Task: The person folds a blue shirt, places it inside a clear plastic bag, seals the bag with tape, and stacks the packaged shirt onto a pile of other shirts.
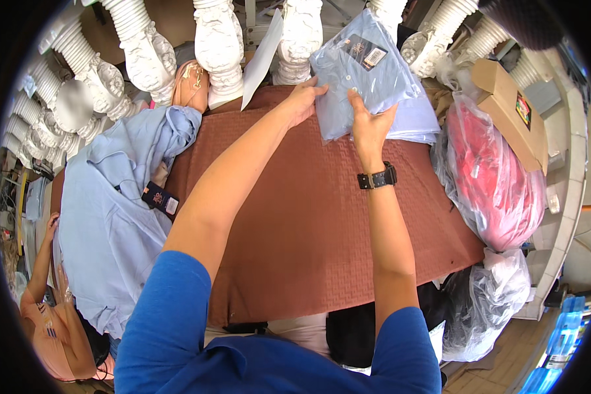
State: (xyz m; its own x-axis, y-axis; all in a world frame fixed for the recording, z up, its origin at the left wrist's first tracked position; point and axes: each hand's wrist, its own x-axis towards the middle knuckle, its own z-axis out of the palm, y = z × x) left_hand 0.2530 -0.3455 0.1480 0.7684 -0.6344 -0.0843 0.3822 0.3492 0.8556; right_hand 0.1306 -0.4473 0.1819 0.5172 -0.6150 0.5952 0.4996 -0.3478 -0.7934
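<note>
At the far side of the table, a folded light blue shirt in a clear plastic bag [351, 79] is held up between my hands. My left hand [302, 102] pinches its left edge, and my right hand [372, 125] grips its near edge with the thumb on top. The other right fingers are hidden under the bag. A dark tag with a white label [362, 51] shows through the plastic. Just beyond my right hand, another packed pale shirt [415, 121] lies partly beneath the held one. A loose light blue shirt [105, 190] with a dark hang tag [159, 199] spreads over the table's left side.
The brown cloth-covered table [295, 243] is bordered at the back by several white carved balusters [218, 49]. An orange-brown pouch [190, 85] and a white sheet [262, 59] stand there. On the right are a plastic-wrapped red bundle [486, 174] and a cardboard box [512, 115]. Another person [62, 335] is at the lower left.
</note>
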